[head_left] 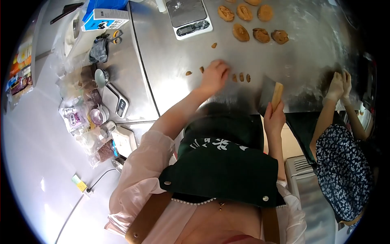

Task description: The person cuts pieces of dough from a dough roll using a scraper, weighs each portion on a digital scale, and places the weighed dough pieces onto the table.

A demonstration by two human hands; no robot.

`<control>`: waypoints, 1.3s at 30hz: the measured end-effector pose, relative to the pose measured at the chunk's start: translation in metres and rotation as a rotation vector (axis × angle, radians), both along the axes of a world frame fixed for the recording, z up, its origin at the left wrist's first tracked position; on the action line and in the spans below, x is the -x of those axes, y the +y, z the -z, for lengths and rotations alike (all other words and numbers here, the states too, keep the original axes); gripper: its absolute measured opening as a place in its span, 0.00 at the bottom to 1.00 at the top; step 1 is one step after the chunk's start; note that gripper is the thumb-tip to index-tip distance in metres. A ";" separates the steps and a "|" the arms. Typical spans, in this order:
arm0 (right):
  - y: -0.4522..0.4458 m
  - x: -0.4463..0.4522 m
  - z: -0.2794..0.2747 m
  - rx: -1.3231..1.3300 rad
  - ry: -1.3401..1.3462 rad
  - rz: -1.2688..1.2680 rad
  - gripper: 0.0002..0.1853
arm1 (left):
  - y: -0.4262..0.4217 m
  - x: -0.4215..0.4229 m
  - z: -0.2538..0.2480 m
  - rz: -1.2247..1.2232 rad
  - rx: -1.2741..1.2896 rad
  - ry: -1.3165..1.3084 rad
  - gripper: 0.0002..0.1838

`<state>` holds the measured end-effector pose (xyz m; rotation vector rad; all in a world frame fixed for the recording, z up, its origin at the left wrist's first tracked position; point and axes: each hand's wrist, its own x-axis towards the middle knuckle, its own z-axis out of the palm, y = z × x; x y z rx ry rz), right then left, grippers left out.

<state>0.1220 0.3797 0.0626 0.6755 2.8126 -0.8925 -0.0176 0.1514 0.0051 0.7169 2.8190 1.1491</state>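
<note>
My right hand (275, 118) grips the wooden handle of a dough scraper (266, 92), its flat metal blade held at the near edge of the steel table. Over the table, my left hand (216, 76) is slightly blurred, with fingers curled together; anything in them is hidden. Just right of it, several small brown dough pieces lie in a short row, one being the middle dough piece (241, 77). On its left are two more, a dough piece (202, 70) close by and a dough piece (188, 73) farther out. Another dough piece (214, 45) lies beyond the hand.
Several round brown dough portions (244, 12) sit at the back. A digital scale (191, 20) stands back left. Leftward are scissors (117, 37), a second scale (120, 105), a blue-and-white carton (106, 19) and bagged ingredients. Another person's hands (336, 86) rest at the table's right.
</note>
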 end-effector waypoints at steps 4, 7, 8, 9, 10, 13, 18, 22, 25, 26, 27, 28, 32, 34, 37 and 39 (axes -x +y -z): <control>0.002 0.002 0.000 0.003 0.006 0.007 0.22 | 0.034 0.074 -0.019 -0.055 -0.103 0.201 0.05; 0.000 0.004 0.002 0.013 -0.010 0.018 0.22 | 0.050 0.109 -0.012 0.056 -0.034 0.364 0.06; 0.001 0.004 0.003 0.022 -0.008 0.023 0.22 | 0.053 0.114 -0.008 0.075 -0.012 0.385 0.07; 0.001 0.003 0.002 0.030 -0.005 0.028 0.22 | 0.054 0.117 -0.005 0.094 0.011 0.406 0.08; 0.001 0.002 0.001 0.039 -0.002 0.033 0.22 | 0.056 0.118 -0.004 0.113 0.033 0.427 0.09; 0.004 -0.002 0.003 0.063 -0.031 0.039 0.22 | 0.056 0.112 -0.002 0.115 0.101 0.398 0.09; 0.007 -0.005 0.005 0.046 -0.035 0.014 0.22 | 0.040 0.086 -0.012 0.020 -0.014 0.251 0.12; 0.008 -0.001 0.006 0.033 -0.017 0.007 0.22 | 0.008 0.039 0.005 0.314 0.050 0.082 0.13; 0.006 0.000 0.006 0.035 0.005 0.004 0.22 | 0.003 0.006 -0.004 0.460 0.044 -0.042 0.11; 0.006 0.000 0.006 0.036 -0.005 0.004 0.22 | 0.001 0.001 -0.003 0.479 0.106 -0.009 0.11; 0.006 0.000 0.006 0.035 -0.013 0.005 0.22 | 0.000 -0.001 -0.002 0.497 0.167 0.026 0.10; 0.006 0.000 0.007 0.033 -0.021 0.007 0.22 | 0.000 -0.001 0.000 0.515 0.227 0.063 0.10; 0.007 0.003 0.004 0.084 -0.046 0.039 0.21 | 0.010 0.014 0.000 0.407 0.137 0.100 0.06; 0.006 0.004 0.004 0.073 -0.017 0.034 0.21 | 0.039 0.038 -0.022 0.237 -0.020 0.131 0.05; 0.005 0.000 0.007 0.073 -0.027 0.055 0.21 | 0.085 0.082 -0.031 0.118 -0.088 0.277 0.06; 0.006 0.002 0.006 0.081 -0.022 0.055 0.22 | 0.111 0.107 -0.028 0.091 -0.063 0.406 0.06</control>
